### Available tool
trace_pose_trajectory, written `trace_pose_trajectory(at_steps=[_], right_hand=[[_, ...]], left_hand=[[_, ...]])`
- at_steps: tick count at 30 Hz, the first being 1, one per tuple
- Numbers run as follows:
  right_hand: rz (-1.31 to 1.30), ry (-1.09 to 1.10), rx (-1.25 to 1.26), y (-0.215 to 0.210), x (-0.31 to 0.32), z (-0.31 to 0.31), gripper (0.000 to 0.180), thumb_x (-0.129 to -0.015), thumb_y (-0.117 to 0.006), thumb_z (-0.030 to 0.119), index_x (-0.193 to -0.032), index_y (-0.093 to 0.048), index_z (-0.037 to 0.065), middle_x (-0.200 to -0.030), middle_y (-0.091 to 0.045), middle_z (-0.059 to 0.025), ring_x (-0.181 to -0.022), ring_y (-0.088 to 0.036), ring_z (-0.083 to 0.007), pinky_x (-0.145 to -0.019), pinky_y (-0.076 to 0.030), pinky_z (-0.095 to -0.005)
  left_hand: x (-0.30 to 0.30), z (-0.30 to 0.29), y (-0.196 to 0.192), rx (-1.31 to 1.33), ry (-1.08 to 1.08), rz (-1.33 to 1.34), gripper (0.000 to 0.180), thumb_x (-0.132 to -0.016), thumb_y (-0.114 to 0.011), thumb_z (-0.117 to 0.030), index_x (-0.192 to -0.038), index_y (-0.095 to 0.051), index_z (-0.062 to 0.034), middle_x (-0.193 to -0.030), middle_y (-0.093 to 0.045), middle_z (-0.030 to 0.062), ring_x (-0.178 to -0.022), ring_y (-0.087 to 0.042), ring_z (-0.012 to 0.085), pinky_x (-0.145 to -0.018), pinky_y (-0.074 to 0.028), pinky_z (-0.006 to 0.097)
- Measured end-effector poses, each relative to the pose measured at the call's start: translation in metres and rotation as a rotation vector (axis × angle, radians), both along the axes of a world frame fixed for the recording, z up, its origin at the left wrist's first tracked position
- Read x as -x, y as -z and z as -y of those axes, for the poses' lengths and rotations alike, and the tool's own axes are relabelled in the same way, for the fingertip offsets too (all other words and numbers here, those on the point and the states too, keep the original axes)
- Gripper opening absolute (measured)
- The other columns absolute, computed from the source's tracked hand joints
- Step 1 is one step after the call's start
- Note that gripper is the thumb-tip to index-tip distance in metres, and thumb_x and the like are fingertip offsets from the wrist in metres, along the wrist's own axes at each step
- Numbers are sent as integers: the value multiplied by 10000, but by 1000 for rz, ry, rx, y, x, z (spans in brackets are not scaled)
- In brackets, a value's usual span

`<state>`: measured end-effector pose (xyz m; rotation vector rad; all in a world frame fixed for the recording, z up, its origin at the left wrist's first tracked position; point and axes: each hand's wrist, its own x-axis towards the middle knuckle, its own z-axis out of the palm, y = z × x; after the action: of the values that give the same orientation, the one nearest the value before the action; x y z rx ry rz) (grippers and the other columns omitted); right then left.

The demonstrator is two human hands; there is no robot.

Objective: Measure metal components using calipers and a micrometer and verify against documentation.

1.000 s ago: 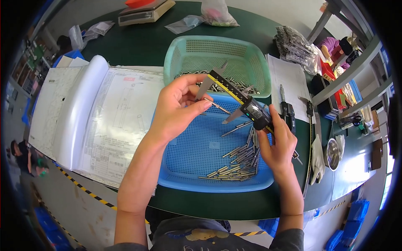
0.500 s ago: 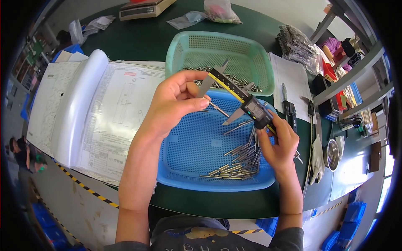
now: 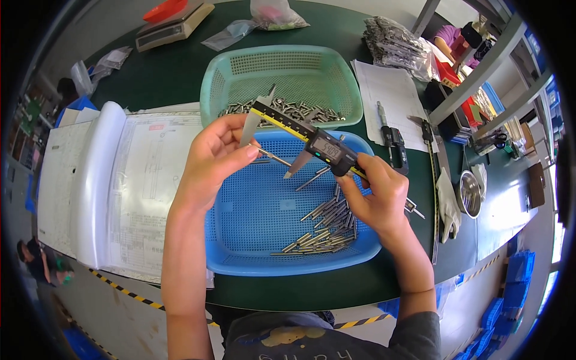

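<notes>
Here the digital caliper (image 3: 312, 141) is held in the air above the far rim of the blue basket (image 3: 252, 240). It is a long steel tool with a yellow-edged black scale along its beam, a dark slider block with a small grey display, and pointed silver jaws that stand apart, one near the beam's far left end, the other hanging from the slider. The beam runs slantwise, its left end higher and further from the person than the slider.

The right hand (image 3: 378, 192) is clenched around the slider end of the caliper, thumb on top near the display, over the right side of the blue basket. The left hand (image 3: 210, 162) hovers over the basket's left rim with its fingers (image 3: 243, 153) pinched on a thin metal pin (image 3: 270, 156), which points toward the gap between the jaws; whether the pin touches either jaw cannot be told.

Inside the blue basket, a loose heap of metal pins (image 3: 324, 225) lies toward its right and near side. Just beyond the blue basket stands a green basket (image 3: 240, 72) with more pins (image 3: 288, 111) along its near wall. Left of the blue basket lies an open binder of drawings (image 3: 120, 180) on the dark green counter (image 3: 156, 78). Right of it lie a sheet of paper (image 3: 390, 96) and another dark tool (image 3: 393, 144).
</notes>
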<state>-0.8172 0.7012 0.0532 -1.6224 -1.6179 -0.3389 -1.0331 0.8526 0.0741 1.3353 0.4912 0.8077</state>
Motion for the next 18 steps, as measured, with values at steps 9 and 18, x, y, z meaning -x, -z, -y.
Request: trace_pose_trajectory(at_steps=[9,18], right_hand=[[108,26,-11,0,-1,-2,618,-754,-691,53,-1311,-450,-68,-783,-592,-109,-597,-604,-238,-516,-487,-334],[-41,84,49,-4,3,3,566,-792,-680,10,-1315,-473,-52,-936,-658,-199,-802,-684,-259,-701,-533,-316]], left_hand=[[-8,-3,10,-149,-152,-295,283,-794,-648,-30,-1068,-588,10,-909,-630,49,-829,-602,126,-744,-500,279],[-36,20,44,-1108,-149,-741,109,-680,-647,-57,-789,-634,-53,-822,-555,77,-841,-561,264,-737,-449,388]])
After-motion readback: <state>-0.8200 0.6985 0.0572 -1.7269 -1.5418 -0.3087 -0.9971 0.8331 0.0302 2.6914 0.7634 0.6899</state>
